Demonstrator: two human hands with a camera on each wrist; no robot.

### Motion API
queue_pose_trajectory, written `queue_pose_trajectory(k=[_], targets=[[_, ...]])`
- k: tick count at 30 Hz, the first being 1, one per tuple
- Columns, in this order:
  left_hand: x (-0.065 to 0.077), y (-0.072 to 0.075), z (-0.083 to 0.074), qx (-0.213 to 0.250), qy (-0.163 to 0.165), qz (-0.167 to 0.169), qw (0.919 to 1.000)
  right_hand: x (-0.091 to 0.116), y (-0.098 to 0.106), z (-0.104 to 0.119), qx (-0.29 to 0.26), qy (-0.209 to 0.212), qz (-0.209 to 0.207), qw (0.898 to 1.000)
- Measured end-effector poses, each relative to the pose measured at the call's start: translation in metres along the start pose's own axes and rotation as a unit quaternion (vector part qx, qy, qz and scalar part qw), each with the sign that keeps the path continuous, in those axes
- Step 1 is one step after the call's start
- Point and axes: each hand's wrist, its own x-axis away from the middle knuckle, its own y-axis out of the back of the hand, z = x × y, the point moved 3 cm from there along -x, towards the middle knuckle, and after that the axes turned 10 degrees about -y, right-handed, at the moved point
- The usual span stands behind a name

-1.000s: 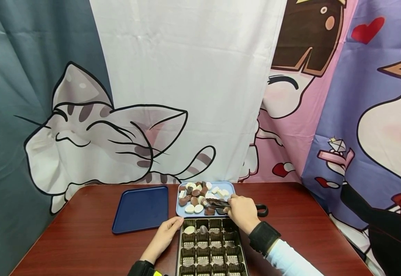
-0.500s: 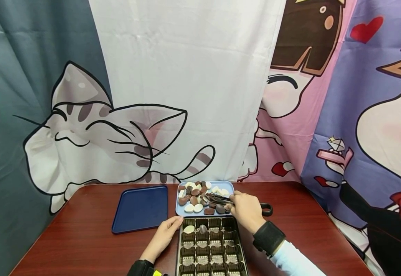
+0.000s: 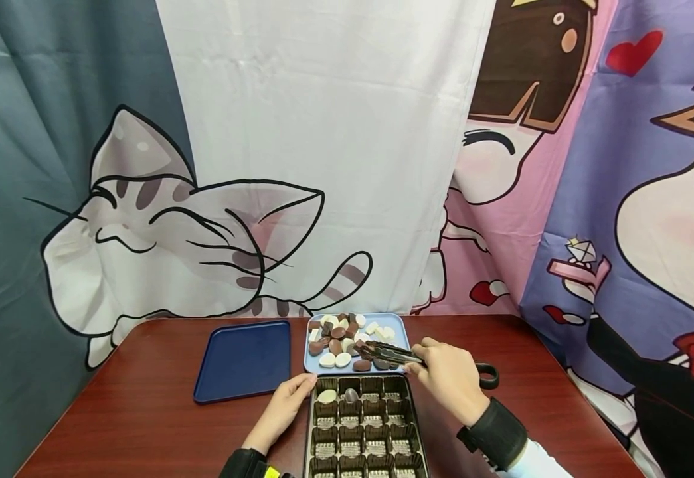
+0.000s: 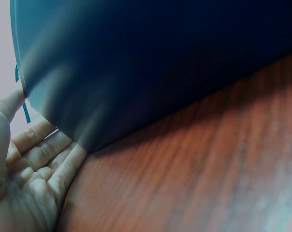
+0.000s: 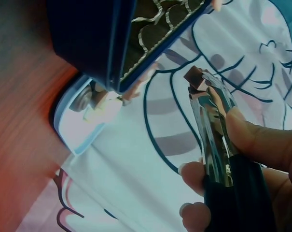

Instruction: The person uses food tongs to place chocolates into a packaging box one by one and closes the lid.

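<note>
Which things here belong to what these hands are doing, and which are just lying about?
Likely the job: right hand, metal tongs, gripped brown block, light blue tray, chocolate-like pieces, left hand, compartment box.

Seemingly just there: untouched dark blue tray, cartoon-cat backdrop.

Right hand (image 3: 449, 380) grips tongs (image 3: 396, 354) over pale tray (image 3: 402, 326); left hand (image 3: 285, 406) touches box (image 3: 351, 425).

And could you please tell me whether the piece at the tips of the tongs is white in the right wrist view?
No, it shows a brown, block-shaped piece at the tips of the tongs.
</note>
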Motion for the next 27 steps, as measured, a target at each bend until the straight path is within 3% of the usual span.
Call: queue_pose_trajectory(k=[12, 27], targets=[[0.001, 0.0, 0.001, 0.004, -0.003, -0.001, 1.0, 0.033, 0.028, -0.001, 0.018, 0.005, 0.029, 0.999], [-0.001, -0.001, 0.002, -0.008, -0.003, -0.01, 0.9999, 0.041, 0.02, -0.012, 0.028, -0.03, 0.061, 0.997]])
